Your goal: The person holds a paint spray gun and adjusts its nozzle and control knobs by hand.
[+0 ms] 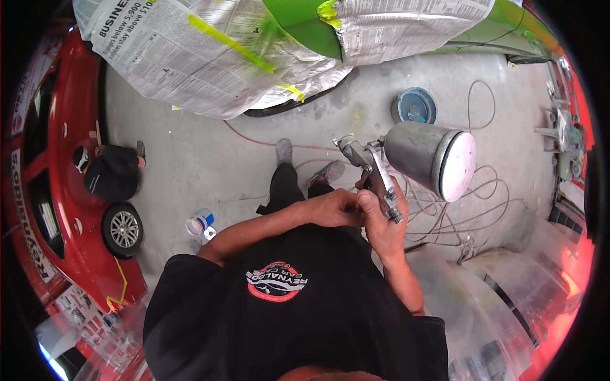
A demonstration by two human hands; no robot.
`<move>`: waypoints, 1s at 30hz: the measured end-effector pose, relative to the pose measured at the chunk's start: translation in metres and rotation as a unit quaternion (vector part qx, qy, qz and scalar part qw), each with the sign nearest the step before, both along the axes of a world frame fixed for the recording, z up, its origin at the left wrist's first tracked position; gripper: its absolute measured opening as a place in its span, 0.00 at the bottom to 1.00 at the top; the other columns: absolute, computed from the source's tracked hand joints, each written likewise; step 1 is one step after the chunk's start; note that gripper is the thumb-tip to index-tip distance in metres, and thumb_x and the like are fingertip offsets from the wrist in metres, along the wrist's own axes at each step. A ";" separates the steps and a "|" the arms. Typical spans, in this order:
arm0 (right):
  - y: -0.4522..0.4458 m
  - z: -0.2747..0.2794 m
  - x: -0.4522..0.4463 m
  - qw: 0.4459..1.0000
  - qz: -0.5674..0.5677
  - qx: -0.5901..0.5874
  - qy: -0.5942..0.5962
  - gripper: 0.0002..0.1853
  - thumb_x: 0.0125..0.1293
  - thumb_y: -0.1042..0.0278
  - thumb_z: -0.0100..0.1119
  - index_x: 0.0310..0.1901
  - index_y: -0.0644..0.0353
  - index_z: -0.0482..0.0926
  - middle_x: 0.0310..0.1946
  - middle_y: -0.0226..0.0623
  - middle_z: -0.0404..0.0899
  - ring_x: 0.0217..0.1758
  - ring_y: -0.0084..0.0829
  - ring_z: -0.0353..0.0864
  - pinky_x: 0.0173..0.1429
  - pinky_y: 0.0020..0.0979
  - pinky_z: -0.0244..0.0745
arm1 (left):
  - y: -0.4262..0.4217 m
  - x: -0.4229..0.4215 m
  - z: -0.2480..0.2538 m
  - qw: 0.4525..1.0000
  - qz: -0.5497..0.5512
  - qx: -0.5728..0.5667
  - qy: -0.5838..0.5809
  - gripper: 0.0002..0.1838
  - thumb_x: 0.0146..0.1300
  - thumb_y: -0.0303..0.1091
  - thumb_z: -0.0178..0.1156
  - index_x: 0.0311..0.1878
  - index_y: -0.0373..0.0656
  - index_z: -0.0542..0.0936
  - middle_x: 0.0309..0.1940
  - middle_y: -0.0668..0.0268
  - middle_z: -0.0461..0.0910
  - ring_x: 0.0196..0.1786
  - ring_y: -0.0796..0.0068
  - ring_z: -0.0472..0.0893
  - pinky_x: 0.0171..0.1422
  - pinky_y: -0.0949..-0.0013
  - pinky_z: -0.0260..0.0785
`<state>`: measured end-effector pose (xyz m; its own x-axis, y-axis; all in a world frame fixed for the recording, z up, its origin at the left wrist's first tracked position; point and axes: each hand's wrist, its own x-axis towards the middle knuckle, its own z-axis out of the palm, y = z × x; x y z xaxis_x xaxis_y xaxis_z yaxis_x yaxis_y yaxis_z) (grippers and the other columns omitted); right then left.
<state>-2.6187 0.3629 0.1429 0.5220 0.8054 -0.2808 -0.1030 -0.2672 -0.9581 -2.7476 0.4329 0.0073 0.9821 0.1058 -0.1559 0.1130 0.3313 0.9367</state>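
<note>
A metal spray gun (379, 174) is in my right hand (386, 230), which is wrapped round its handle with the thumb along it. The gun is tipped sideways. Its large silver paint cup (416, 149) points to the right and ends in a whitish lid (459, 166). Close against the right hand and the gun's handle is my left hand (335, 208), its fingers curled. What those fingers pinch, if anything, is hidden.
Ahead stands a green car panel (302, 28) masked with newspaper (171, 60) and yellow tape. A blue bucket (416, 106), looping hoses (445, 225) and a small can (200, 222) are on the floor. At left, a person (114, 171) crouches by a red car (73, 146).
</note>
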 end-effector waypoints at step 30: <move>0.018 -0.018 0.009 1.000 0.019 0.012 -0.009 0.20 0.68 0.61 0.73 0.53 0.65 0.80 0.37 0.30 0.83 0.39 0.19 0.78 0.47 0.25 0.75 | 0.027 0.007 0.029 0.999 0.038 0.010 -0.021 0.12 0.67 0.29 0.67 0.50 0.35 0.81 0.42 0.58 0.85 0.48 0.64 0.86 0.55 0.61 0.75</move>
